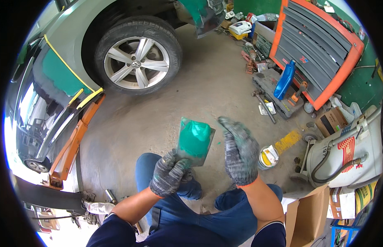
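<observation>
My left hand [169,173], in a grey knitted glove, grips the lower edge of a flat rectangular plate [196,161] in front of my knees. A thick smear of green body filler [194,139] covers most of the plate's upper face. To the right of the plate, apart from it, my right hand [241,154] is raised in a matching glove. Its fingers stretch upward, slightly blurred, and I see nothing held in them. Green flecks mark this glove. On the car's dark panel at the left lies a green filled patch [60,74] bordered by yellow tape [67,61].
A car wheel [138,61] stands ahead, with an orange lift arm [74,140] at left. An opened tin [268,157] sits right of my right hand. Farther right are a red-framed tool cabinet [319,49], blue bottle [285,80], hammer [263,106], white tank [348,152] and cardboard box [308,218].
</observation>
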Demonstrator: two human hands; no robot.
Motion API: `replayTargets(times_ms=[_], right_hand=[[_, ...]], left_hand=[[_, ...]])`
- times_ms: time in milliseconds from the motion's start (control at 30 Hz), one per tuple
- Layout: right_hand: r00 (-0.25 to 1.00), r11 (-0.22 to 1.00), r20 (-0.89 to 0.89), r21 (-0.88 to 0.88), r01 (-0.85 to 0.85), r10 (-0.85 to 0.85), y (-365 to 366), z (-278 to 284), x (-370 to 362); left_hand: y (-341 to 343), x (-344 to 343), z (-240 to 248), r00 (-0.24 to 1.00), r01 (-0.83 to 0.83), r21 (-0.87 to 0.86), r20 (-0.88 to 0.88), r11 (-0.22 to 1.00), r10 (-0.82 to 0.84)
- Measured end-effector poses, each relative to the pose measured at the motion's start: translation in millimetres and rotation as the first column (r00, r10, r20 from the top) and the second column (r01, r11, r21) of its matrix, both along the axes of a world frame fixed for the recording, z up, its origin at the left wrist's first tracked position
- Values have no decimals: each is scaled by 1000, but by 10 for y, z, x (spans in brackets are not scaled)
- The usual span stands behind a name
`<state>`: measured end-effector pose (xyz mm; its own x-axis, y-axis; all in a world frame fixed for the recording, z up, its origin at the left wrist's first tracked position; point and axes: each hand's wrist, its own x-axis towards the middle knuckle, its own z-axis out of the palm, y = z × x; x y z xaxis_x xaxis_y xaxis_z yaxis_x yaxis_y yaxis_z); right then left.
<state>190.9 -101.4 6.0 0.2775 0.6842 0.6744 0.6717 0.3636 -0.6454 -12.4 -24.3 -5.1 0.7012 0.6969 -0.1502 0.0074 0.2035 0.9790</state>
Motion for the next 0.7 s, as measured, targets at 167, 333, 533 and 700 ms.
replayTargets(times_ms=[167, 333, 533, 700], right_hand=[[939, 968, 295, 225, 112, -178, -51, -25, -455], [951, 988, 306, 157, -12, -37, -95, -40, -450], [873, 984, -486, 168, 51, 38, -141, 208, -15], [692, 991, -711, 54, -120, 123, -87, -3, -202]], left_hand=[[-52, 71, 7, 980, 70, 609, 107, 790, -168], [81, 93, 165, 984, 30, 530, 131, 848, -116], [41, 25, 65, 995, 58, 102, 78, 993, -66], [8, 13, -31, 999, 51, -151, 16, 987, -49]])
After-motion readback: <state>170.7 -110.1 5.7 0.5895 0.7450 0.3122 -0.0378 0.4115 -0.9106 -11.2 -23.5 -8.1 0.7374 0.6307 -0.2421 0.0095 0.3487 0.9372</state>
